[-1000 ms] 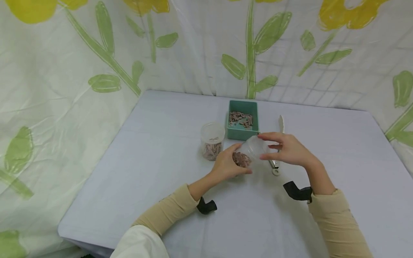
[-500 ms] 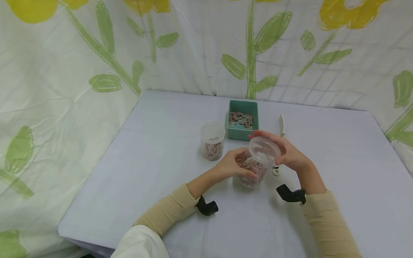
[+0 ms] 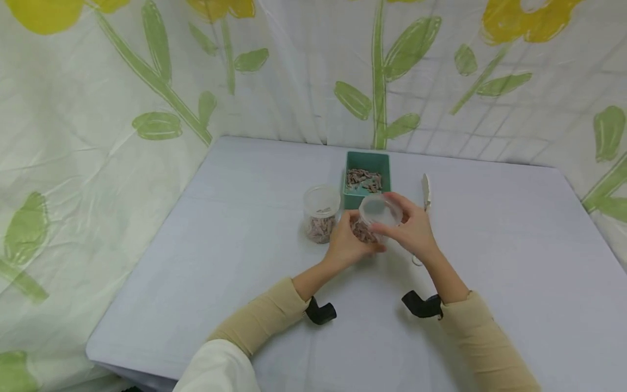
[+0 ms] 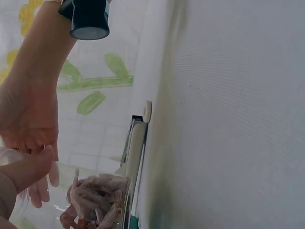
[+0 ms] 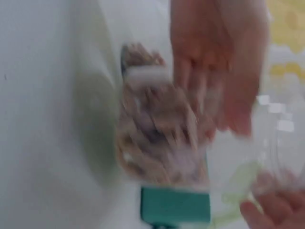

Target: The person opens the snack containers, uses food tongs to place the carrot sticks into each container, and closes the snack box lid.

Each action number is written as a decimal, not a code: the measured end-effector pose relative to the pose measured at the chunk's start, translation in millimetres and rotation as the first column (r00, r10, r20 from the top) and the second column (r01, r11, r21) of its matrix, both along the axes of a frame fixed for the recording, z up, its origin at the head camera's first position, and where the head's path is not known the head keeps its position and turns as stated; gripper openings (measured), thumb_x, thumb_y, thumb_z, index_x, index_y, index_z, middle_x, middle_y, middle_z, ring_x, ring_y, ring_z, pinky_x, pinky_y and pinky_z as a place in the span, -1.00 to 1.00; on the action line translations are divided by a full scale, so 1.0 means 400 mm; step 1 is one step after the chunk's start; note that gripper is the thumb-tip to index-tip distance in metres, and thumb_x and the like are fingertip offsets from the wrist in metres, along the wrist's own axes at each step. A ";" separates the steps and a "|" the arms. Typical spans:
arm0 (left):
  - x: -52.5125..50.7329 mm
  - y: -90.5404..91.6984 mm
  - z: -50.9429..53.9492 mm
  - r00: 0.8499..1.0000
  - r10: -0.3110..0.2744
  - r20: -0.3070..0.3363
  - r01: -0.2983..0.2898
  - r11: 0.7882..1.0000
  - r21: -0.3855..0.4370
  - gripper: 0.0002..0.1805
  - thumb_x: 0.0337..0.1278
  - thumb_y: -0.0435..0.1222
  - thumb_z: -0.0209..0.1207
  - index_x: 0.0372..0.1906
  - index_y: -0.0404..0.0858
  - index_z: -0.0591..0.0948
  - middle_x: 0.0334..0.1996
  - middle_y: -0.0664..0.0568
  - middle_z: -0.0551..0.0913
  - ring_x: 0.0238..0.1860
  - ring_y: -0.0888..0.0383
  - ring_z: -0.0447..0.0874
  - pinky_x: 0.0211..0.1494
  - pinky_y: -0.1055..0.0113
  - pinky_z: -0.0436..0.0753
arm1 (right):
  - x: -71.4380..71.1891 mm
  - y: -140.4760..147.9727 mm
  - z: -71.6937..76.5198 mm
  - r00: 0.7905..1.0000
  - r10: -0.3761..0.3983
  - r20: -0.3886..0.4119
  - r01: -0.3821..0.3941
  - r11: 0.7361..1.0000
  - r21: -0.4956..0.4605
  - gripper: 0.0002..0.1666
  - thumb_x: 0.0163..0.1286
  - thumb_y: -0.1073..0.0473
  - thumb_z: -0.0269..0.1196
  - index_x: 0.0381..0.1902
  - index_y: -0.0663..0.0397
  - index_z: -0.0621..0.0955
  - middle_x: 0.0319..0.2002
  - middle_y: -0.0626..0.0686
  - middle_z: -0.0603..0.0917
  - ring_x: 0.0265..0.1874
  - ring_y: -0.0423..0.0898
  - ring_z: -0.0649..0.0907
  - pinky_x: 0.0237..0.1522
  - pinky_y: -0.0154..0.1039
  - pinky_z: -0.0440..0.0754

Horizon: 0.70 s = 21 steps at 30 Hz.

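A clear plastic jar [image 3: 363, 233], partly filled with pinkish-brown strips, is between my hands near the middle of the table. My left hand [image 3: 344, 242] grips its side, fingers and thumb wrapped round it. At the jar's clear top, my right hand [image 3: 411, 224] curls round the rim with fingers behind and thumb in front. Whether a lid covers that top, I cannot tell. In the left wrist view the strips [image 4: 97, 200] show through the wall. The right wrist view is blurred, with the left hand [image 5: 214, 67] on the jar [image 5: 162, 133].
A second clear jar [image 3: 320, 215] of similar strips stands just left. Behind is a green rectangular tub [image 3: 354, 200] with more strips. A long pale tool [image 3: 426, 190], apparently tongs, lies to the right, partly behind the right hand. The table [image 3: 235, 228] meets a flower-printed curtain [image 3: 294, 81].
The right hand has shifted left around the jar's top, its thumb now in front. The jar, tilted to the right earlier, has moved slightly left and back. The left hand keeps its grip.
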<state>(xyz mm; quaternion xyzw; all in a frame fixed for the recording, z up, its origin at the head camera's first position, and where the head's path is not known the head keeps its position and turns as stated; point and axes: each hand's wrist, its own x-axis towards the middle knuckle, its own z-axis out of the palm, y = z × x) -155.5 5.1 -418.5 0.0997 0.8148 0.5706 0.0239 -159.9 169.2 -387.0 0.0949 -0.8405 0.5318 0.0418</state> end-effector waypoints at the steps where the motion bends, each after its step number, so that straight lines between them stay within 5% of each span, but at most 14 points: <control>1: -0.001 0.003 0.001 1.000 0.023 -0.006 -0.023 1.000 0.001 -0.18 -0.30 -0.24 0.58 0.15 -0.28 0.39 0.09 -0.09 0.54 0.13 0.02 0.49 0.20 0.10 0.45 | 0.004 -0.013 0.001 0.998 -0.058 -0.011 0.058 0.998 0.032 -0.10 0.09 0.18 0.50 0.35 0.27 0.39 0.19 0.30 0.51 -0.12 0.05 0.50 -0.22 -0.32 0.43; 4: -0.003 0.010 0.005 0.997 0.074 -0.017 -0.074 0.997 0.009 -0.16 -0.26 -0.22 0.57 0.19 -0.27 0.37 0.13 -0.08 0.53 0.16 0.04 0.48 0.20 0.11 0.46 | 0.014 -0.035 0.004 0.992 -0.120 -0.040 0.122 0.991 0.048 -0.08 0.15 0.12 0.47 0.39 0.25 0.33 0.19 0.35 0.50 -0.10 0.12 0.55 -0.12 -0.19 0.53; 10: 0.004 0.004 0.014 0.994 0.099 -0.048 -0.098 0.995 0.028 -0.14 -0.26 -0.30 0.56 0.24 -0.31 0.38 0.18 -0.14 0.52 0.25 -0.03 0.43 0.29 0.04 0.38 | 0.039 -0.007 0.030 0.998 -0.022 -0.056 0.023 1.000 0.011 -0.20 0.27 0.22 0.36 0.40 0.33 0.31 0.38 0.30 0.32 0.31 0.23 0.38 0.23 0.09 0.41; 14: 0.008 -0.006 0.024 1.000 -0.015 -0.023 0.016 0.999 0.040 -0.14 -0.26 -0.33 0.55 0.26 -0.32 0.39 0.17 -0.13 0.55 0.23 -0.01 0.45 0.31 0.07 0.37 | 0.037 0.020 0.048 0.994 0.026 -0.105 -0.022 0.999 0.031 -0.16 0.17 0.30 0.43 0.38 0.32 0.34 0.42 0.22 0.27 0.40 0.16 0.25 0.28 0.17 0.33; 18: 0.010 -0.004 0.027 0.986 -0.164 0.027 0.163 0.985 0.053 -0.11 -0.22 -0.33 0.53 0.31 -0.33 0.35 0.20 -0.14 0.53 0.25 -0.01 0.44 0.32 0.12 0.37 | 0.024 0.041 0.053 0.987 0.125 -0.103 -0.113 0.987 0.114 -0.04 0.08 0.21 0.50 0.41 0.22 0.33 0.41 0.21 0.30 0.40 0.19 0.23 0.27 0.28 0.25; 21: 0.011 0.005 0.017 0.987 -0.163 -0.006 0.163 0.986 0.021 -0.11 -0.20 -0.31 0.52 0.31 -0.36 0.34 0.18 -0.16 0.53 0.20 -0.02 0.47 0.26 0.15 0.43 | 0.015 0.036 0.041 0.988 0.098 -0.119 -0.074 0.979 0.188 -0.05 0.02 0.07 0.54 0.33 0.28 0.43 0.30 0.26 0.44 0.33 0.23 0.35 0.22 0.27 0.32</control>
